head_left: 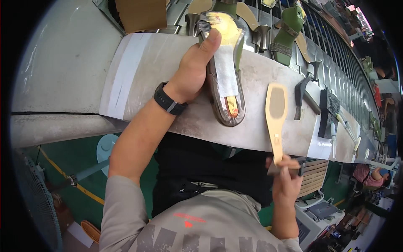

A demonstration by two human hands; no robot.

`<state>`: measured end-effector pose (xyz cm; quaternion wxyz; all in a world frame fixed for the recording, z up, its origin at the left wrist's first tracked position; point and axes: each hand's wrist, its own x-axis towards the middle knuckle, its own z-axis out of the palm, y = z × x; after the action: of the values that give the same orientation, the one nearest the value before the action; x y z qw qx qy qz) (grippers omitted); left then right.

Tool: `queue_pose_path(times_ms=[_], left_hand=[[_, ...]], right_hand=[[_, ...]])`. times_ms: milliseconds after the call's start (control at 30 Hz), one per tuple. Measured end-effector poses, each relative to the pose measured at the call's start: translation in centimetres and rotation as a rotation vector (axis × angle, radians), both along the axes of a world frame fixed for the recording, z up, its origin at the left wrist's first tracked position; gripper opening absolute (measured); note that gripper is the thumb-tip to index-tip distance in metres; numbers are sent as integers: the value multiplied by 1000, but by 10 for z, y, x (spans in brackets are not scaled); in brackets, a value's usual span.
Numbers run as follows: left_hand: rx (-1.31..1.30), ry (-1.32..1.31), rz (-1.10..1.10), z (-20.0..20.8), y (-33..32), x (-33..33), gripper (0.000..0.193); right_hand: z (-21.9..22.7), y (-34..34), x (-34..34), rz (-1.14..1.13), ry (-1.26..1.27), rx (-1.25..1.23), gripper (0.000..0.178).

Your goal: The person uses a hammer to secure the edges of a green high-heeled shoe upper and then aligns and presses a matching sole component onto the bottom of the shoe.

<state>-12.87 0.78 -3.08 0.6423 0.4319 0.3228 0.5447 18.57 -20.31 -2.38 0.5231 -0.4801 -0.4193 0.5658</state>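
Note:
My left hand (pixel 193 69) is wrapped round a shoe (pixel 228 75) turned bottom up, the thumb pressed on its yellowish end. A white strip runs along the middle of its underside, and a small yellow and red patch shows at its near end. To the right, my right hand (pixel 286 182) grips the near, narrow end of a tan shoe sole (pixel 276 113) with a greyish-brown patch on its wide part. Something dark shows by those fingers, probably a heel, partly covered. The sole is apart from the shoe.
A hammer (pixel 303 94) and a black block (pixel 329 111) lie on the grey bench (pixel 254 122) at right, with brushes (pixel 345 122) beyond. Green shoes (pixel 286 38) and heeled soles stand on the roller rack behind. A cardboard box (pixel 140 14) sits far left; a fan (pixel 35 197) stands lower left.

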Motion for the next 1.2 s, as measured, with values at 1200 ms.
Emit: queue_pose_path(times_ms=[1200], left_hand=[[-44, 146, -175, 11, -9, 3, 90]], right_hand=[[-30, 12, -30, 216, 299, -434, 35]])
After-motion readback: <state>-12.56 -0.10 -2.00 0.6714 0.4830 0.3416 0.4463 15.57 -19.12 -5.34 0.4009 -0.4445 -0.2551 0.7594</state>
